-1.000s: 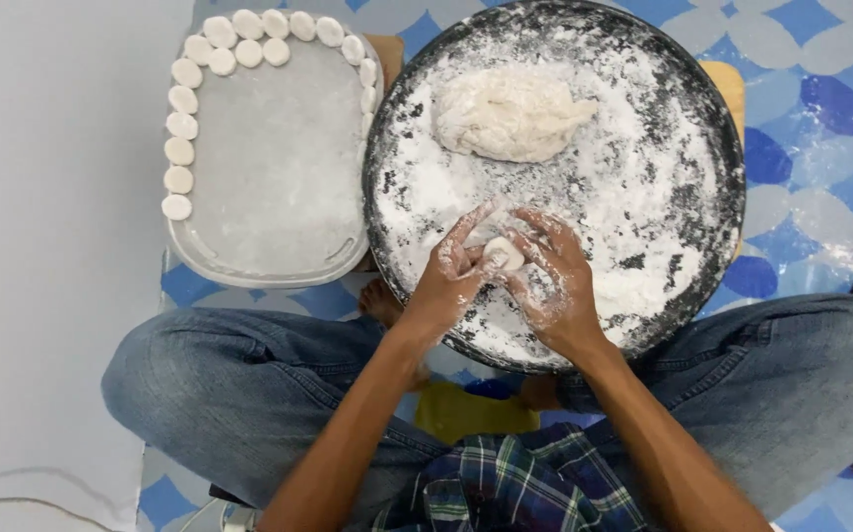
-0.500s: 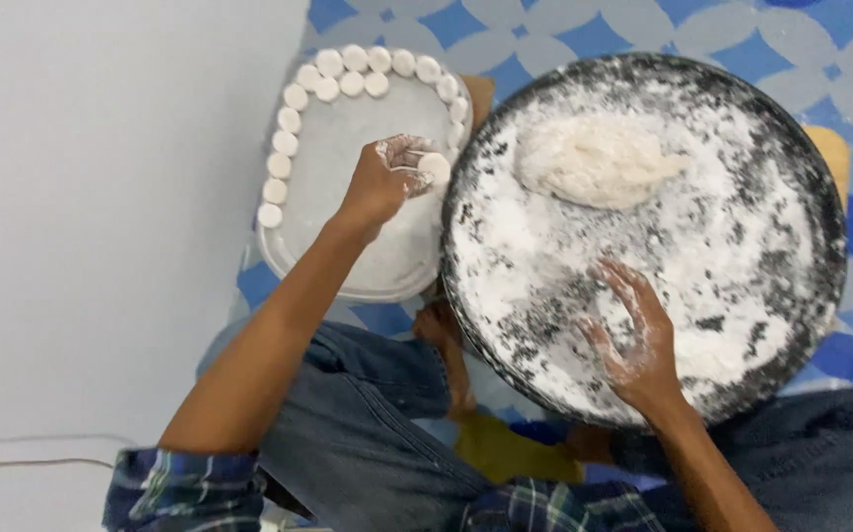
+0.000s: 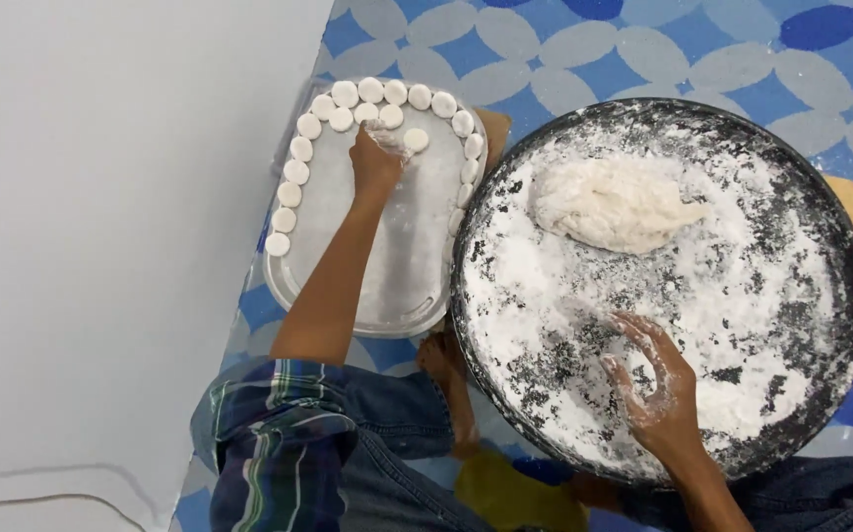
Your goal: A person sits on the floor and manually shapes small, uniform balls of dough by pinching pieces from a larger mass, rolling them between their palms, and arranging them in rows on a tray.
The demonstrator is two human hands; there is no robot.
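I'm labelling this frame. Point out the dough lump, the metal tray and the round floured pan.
dough lump [image 3: 612,205], head view, middle of its top.
metal tray [image 3: 387,286], head view, bare floor near its lower end.
round floured pan [image 3: 845,236], head view, dark right rim.

I see a dull, smooth metal tray [image 3: 387,286], small matt white dough discs [image 3: 296,173], and a dark round pan [image 3: 845,246] coated in powdery flour. The dough lump [image 3: 614,205] looks soft and rough; the floor mat [image 3: 643,49] is glossy.
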